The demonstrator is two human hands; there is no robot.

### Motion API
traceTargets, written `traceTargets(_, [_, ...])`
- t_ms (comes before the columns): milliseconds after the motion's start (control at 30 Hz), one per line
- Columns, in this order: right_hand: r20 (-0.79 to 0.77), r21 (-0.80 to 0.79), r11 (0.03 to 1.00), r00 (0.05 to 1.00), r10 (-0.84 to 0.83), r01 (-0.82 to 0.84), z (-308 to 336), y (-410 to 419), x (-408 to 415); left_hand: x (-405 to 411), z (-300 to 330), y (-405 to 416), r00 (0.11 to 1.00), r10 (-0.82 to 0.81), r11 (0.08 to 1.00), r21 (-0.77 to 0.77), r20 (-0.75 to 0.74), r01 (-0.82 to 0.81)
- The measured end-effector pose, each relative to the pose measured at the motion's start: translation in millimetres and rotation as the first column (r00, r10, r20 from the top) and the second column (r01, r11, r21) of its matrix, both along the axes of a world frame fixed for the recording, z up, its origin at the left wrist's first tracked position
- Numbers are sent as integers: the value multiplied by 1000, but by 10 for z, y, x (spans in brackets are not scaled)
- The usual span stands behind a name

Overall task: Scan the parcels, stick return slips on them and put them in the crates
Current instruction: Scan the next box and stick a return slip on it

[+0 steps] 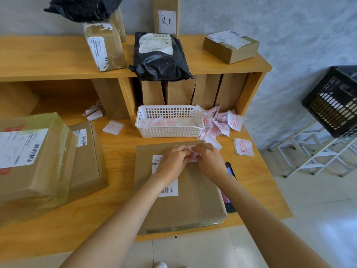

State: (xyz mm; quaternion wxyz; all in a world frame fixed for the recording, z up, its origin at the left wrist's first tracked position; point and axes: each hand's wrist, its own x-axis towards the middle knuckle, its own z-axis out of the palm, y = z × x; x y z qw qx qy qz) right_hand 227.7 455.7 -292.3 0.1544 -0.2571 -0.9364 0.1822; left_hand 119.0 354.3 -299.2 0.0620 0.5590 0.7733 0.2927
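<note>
A flat brown cardboard parcel [185,202] with a white barcode label lies on the desk right in front of me. Over its far part, my left hand [173,160] and my right hand [209,160] meet, and both pinch a small white return slip [193,156] with red print between their fingertips. The slip is mostly hidden by my fingers. A black handheld scanner [229,187] lies on the desk, tucked against the parcel's right side. A black plastic crate [336,101] sits on a white rack to the far right.
A white basket [170,130] of slips stands behind the parcel, with loose slips [243,147] scattered to its right. Two stacked boxes [38,161] fill the desk's left. On the shelf above are a black bag parcel [160,59] and several cardboard boxes [230,46].
</note>
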Motion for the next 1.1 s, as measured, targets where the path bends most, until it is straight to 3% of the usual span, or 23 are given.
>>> traceTargets(100, [-51,71,997,998,34,-31,-100,-23,33,11,-103,-40,996,23,1000,9,-86,-22])
traceTargets(233, [-45,95,994,998,50,-45,-214,-24,86,-14,-157,-66,989,18,984,-171,-149,-43])
traceTargets(467, [86,92,993,994,71,-79,-169,-9,85,-29,-99,-44,988,12,931,-358,-155,-68])
traceTargets(600, [271,-2,996,959,83,-86,-200,-50,114,-3,-119,-30,982,-1,916,-394,-187,-74])
traceTargets(733, [341,-15,999,939,47,-44,-210,-68,135,1,-118,-46,980,32,906,-408,-198,-112])
traceTargets(933, [308,-137,978,945,-110,158,-174,-115,151,-83,-111,-141,979,107,894,-414,-175,-172])
traceTargets(1100, [241,-284,939,963,-124,192,-215,-102,149,-322,-112,-346,964,167,857,-452,-209,-247])
